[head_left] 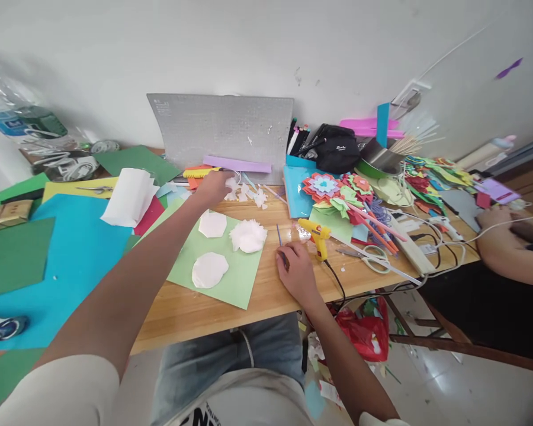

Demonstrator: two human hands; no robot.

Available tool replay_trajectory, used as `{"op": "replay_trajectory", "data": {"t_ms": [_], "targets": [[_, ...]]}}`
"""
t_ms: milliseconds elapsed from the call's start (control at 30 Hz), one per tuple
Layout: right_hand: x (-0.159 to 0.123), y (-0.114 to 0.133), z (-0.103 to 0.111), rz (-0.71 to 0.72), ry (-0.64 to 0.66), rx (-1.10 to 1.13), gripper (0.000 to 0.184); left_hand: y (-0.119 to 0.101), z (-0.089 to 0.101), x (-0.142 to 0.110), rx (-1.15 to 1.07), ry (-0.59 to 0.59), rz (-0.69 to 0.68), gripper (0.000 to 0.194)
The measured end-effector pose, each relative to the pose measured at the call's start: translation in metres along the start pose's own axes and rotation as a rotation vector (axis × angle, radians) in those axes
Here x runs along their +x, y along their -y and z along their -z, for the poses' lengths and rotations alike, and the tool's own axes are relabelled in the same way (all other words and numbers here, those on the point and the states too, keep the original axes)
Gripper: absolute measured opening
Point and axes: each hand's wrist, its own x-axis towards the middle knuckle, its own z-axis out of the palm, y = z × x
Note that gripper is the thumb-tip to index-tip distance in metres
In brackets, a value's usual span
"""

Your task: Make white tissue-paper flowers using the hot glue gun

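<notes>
Head view: thin sticks (416, 142) in silvery pot (378, 156), right grip (298, 273) around blue rod (279, 234), left grip (215, 184) unclear.

Two white discs (209, 270) and one white pompom (249, 236) show.

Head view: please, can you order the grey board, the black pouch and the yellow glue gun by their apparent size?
Largest to smallest:
1. Grey board
2. Black pouch
3. Yellow glue gun

1. Near centre: paper pieces (209, 270) on a card sheet (237, 290).
2. Right of centre: glue gun (318, 234), with scissors (368, 255) to its right.
3. Upper centre: cutting mat (226, 127) before the wall (231, 47).
4. Upper left: water bottle (6, 122).
</notes>
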Motion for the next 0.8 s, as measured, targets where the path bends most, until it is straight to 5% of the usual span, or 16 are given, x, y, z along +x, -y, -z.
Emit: {"op": "replay_trajectory", "data": {"t_ms": [300,467,600,800], "targets": [[0.000,-0.001,-0.001,-0.002,-0.011,0.019,0.016,0.002,0.050,-0.015,0.133,-0.025,0.045,0.049],[-0.001,-0.002,0.000,0.005,-0.005,0.017,0.017,0.039,0.080,-0.042,0.170,-0.034,0.138,0.039],[0.000,-0.001,-0.001,-0.002,0.016,0.014,0.016,0.065,0.073,-0.077,0.135,0.156,0.105,0.051],[0.001,0.000,0.000,0.004,0.013,0.030,0.016,0.071,0.043,-0.087,0.212,0.113,0.110,0.027]]}}
